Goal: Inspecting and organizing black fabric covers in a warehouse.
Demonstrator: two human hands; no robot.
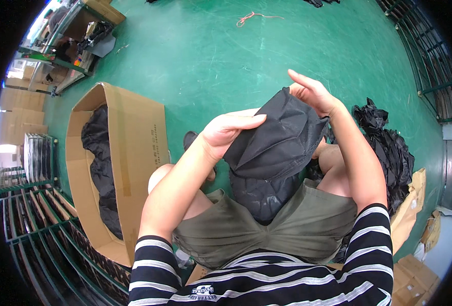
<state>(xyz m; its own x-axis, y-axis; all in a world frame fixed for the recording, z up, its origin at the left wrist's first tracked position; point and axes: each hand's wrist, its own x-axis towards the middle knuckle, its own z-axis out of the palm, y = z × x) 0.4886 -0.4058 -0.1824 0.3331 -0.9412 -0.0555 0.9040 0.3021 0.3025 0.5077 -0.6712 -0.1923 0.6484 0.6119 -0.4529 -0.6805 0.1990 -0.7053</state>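
Observation:
A piece of thin black fabric (282, 135), creased and with a stitched seam along its near edge, is held up in front of my lap. My left hand (226, 131) is closed on its left side, thumb lying on top and fingers hidden underneath. At the far right corner, my right hand (313, 95) touches the fabric from behind. Its thumb sticks out, away from the cloth, and the other fingers are mostly hidden. More black fabric (264, 196) hangs below, between my knees.
An open cardboard box (136, 137) with black material (102, 168) inside stands at my left. Crumpled black material (392, 158) is heaped at my right beside brown cardboard (409, 209). Green racks (37, 229) line both sides. Pinkish string (251, 18) lies on the green floor.

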